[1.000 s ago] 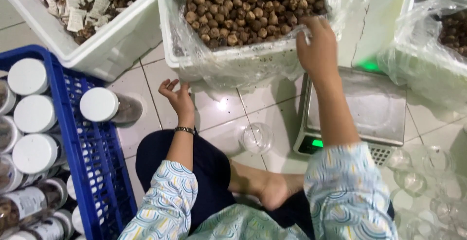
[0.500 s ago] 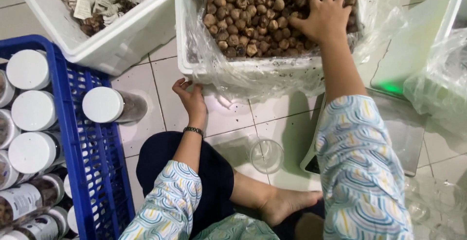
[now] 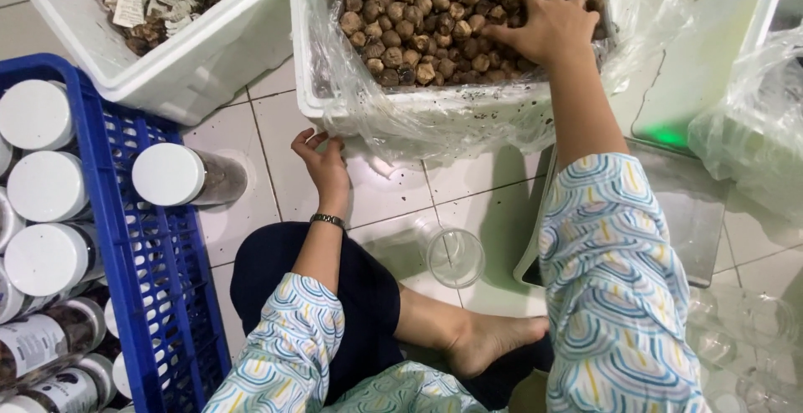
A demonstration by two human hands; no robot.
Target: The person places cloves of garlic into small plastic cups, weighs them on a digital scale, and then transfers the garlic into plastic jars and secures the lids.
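Note:
A white foam box (image 3: pixel 306 78) lined with clear plastic holds a heap of small brown round dried fruits (image 3: pixel 418 11). My right hand (image 3: pixel 548 20) lies on that heap near the box's right side, fingers spread over the fruits; nothing is visibly held in it. My left hand (image 3: pixel 322 162) rests on the tiled floor just below the box's front wall, fingers loosely curled and touching the plastic lining. An empty clear jar (image 3: pixel 454 256) stands on the floor between my arms, in front of my bare foot.
A blue crate (image 3: pixel 138 237) at the left holds several white-lidded jars; one such jar (image 3: pixel 170 174) lies against its rim. Another white box (image 3: pixel 209 45) with paper slips sits upper left. A scale (image 3: pixel 677 204), a bagged box (image 3: pixel 753 128) and empty jars (image 3: pixel 736 338) are at right.
My right hand moved from the box's near rim farther onto the heap of fruits. My left hand stayed on the floor by the box. The view drew closer to the box.

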